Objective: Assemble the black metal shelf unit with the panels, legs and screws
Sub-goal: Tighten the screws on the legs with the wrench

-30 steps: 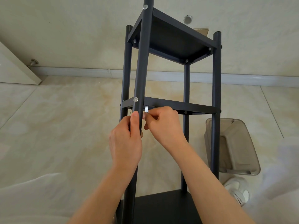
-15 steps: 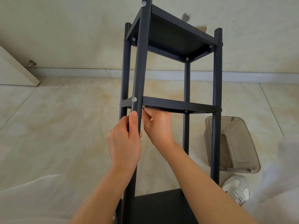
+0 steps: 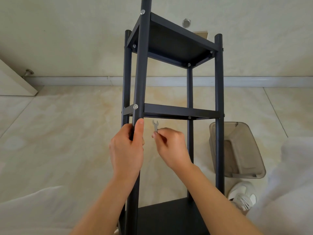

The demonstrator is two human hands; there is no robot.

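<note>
Now we see the black shelf unit (image 3: pixel 171 112) standing upright on the tiled floor (image 3: pixel 67 133), close in front of us; its four legs rise past three panels, one at the bottom near us, one in the middle (image 3: pixel 181 111), and one at the top (image 3: pixel 171 41); silver screws show where panels meet legs, one of them on the near left leg (image 3: pixel 139 82) at the middle panel (image 3: pixel 135 106). Our left hand (image 3: pixel 127 150) is wrapped round that near left leg just below the middle panel, thumb lying up along the tube, so this grip is clamped on the leg; our right hand (image 3: pixel 171 146) sits just right of it, fingertips pinched together on the lower end of a small flat wrench (image 3: pixel 155 125), whose open jaw points up and hangs just under the middle panel, apart from it. To the right, beyond the far right leg, a smoky translucent bin (image 3: pixel 240 150) stands on the floor, with a white shoe (image 3: pixel 242 195) near it; a pale baseboard (image 3: pixel 67 80) runs along the far wall.
</note>
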